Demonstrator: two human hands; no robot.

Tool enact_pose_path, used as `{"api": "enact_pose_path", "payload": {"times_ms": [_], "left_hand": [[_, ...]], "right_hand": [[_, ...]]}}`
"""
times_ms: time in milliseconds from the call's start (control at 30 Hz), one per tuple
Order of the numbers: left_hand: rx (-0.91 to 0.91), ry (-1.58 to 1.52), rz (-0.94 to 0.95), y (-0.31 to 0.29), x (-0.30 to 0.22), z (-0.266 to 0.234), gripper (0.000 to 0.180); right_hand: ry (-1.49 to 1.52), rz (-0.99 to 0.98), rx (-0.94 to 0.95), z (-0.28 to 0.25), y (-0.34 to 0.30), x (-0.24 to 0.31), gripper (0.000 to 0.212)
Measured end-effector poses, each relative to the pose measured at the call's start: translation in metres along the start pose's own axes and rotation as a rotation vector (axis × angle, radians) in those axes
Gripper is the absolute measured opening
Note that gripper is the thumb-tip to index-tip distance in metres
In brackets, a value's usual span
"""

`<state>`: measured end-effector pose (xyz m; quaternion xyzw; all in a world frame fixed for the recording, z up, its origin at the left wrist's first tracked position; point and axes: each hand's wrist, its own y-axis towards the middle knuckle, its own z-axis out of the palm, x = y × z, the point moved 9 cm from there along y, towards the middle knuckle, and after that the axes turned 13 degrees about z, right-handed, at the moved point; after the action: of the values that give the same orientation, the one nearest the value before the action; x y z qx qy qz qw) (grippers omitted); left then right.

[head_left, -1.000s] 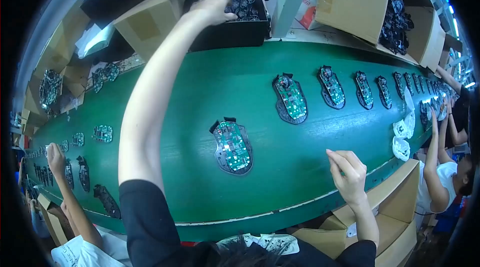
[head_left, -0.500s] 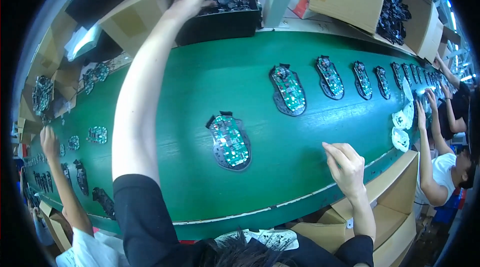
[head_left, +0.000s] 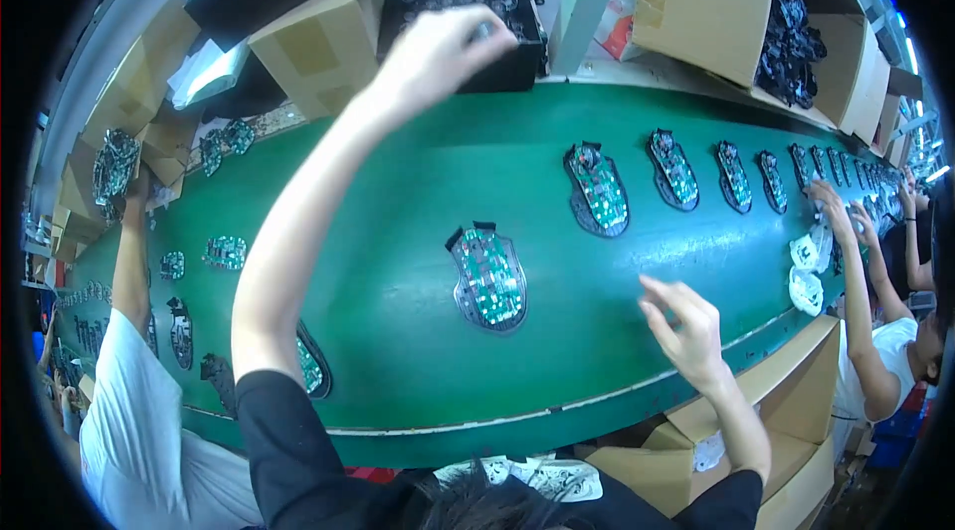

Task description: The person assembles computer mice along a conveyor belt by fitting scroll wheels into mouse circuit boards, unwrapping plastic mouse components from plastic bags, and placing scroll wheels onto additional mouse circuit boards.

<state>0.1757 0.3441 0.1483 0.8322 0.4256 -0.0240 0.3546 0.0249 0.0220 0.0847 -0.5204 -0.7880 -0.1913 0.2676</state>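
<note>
My left hand (head_left: 438, 58) is raised just in front of the black box (head_left: 522, 63) of small round parts. Its thumb and fingers pinch a small round wheel-like part (head_left: 484, 32), partly covered by the fingers. A black mouse-shaped base with a green circuit board (head_left: 490, 276) lies on the green belt between my hands, touched by neither. My right hand (head_left: 686, 326) hovers over the belt's near side, fingers loosely bent, thumb and index apart, with nothing seen in it. Another base with a board (head_left: 315, 363) shows partly behind my left forearm.
Several more bases with boards (head_left: 599, 190) line the green belt (head_left: 418, 351) toward the right. White parts (head_left: 806, 289) lie near its right edge. Cardboard boxes (head_left: 706, 3) stand beyond, and an open carton (head_left: 796, 381) at my right. Co-workers' arms (head_left: 132, 252) reach in from both sides.
My left hand has come out of the black box, moving right and nearer with a small round part. Another base has appeared behind my left forearm. The left co-worker's hand has moved to the boards.
</note>
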Motion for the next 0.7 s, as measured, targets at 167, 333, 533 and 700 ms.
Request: {"api": "enact_pose_path", "payload": {"times_ms": [167, 333, 533, 700], "left_hand": [[0.437, -0.125, -0.194, -0.089, -0.13, 0.046, 0.037], [0.372, -0.137, -0.35, -0.145, -0.149, 0.05, 0.082], [0.356, -0.012, -0.414, -0.182, -0.154, 0.042, 0.085], [0.361, 0.359, -0.413, -0.214, -0.134, 0.018, 0.06]], "right_hand": [[0.247, -0.075, 0.08, 0.027, 0.043, 0.075, 0.055], [0.334, -0.145, 0.262, 0.076, 0.046, 0.113, 0.036], [0.353, -0.188, 0.363, 0.096, 0.039, 0.13, 0.028], [0.246, -0.026, 0.297, 0.077, 0.042, 0.086, 0.027]]}}
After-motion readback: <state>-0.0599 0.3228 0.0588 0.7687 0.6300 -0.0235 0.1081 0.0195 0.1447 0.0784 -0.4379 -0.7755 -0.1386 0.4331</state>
